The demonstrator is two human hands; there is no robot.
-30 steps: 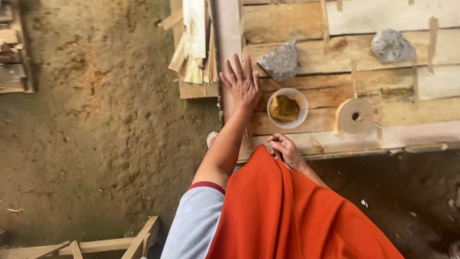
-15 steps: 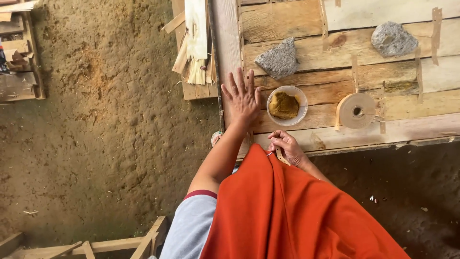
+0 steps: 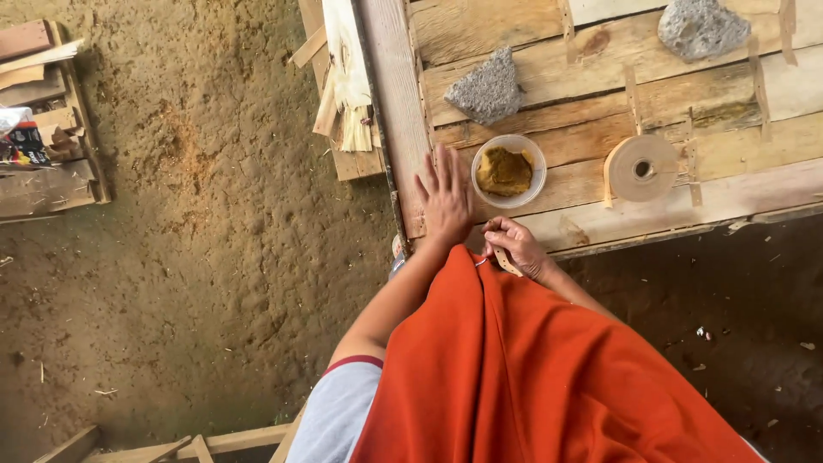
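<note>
My left hand (image 3: 446, 199) lies flat with fingers spread on the wooden plank surface (image 3: 600, 86), just left of a clear plastic bowl (image 3: 509, 171) holding a yellow-brown paste. My right hand (image 3: 513, 245) is closed around a small strip of tan tape at the near edge of the planks, below the bowl. A roll of tan tape (image 3: 639, 168) lies to the right of the bowl. An orange cloth (image 3: 531, 369) hangs over my front below both hands.
Two grey stones (image 3: 486, 87) (image 3: 701, 27) rest on the planks. Wood offcuts (image 3: 347, 86) are stacked left of the planks over a dirt floor (image 3: 197, 257). Scrap boards (image 3: 43, 129) lie at the far left, and a wooden frame (image 3: 206, 444) sits at the bottom.
My left hand has drawn back toward me along the planks, from beside the stone to beside the bowl. My right hand stays closed on the strip. The view has shifted.
</note>
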